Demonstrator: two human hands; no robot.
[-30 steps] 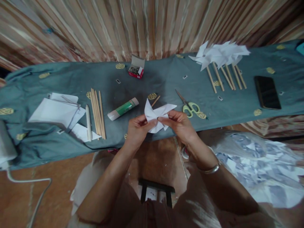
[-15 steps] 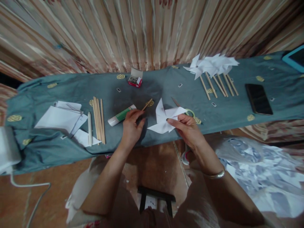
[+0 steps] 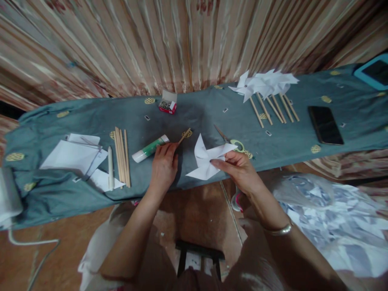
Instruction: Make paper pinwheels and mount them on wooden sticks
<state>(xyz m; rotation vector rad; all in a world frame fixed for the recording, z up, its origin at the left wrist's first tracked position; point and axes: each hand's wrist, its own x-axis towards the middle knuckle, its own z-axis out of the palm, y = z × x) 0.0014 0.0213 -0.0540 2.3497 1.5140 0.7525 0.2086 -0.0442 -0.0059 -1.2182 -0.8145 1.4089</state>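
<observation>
My left hand is closed on a thin wooden stick, whose far end points up and to the right. Beside that hand lies a green and white glue stick. Between thumb and fingers, my right hand pinches a white folded paper pinwheel over the table's front edge. The thumb presses near the pinwheel's middle. Just beyond it rest scissors with light green handles, partly behind the right hand and paper.
Several wooden sticks, a white pen-like tool and paper sheets lie left. An open red box of small metal pieces stands at the back. Finished pinwheels and a phone are right; a bag of paper scraps sits below.
My left hand has turned palm down over the stick, lowering toward the cloth. My right hand and the pinwheel have dropped slightly, uncovering more of the scissors. The view has shifted a little.
</observation>
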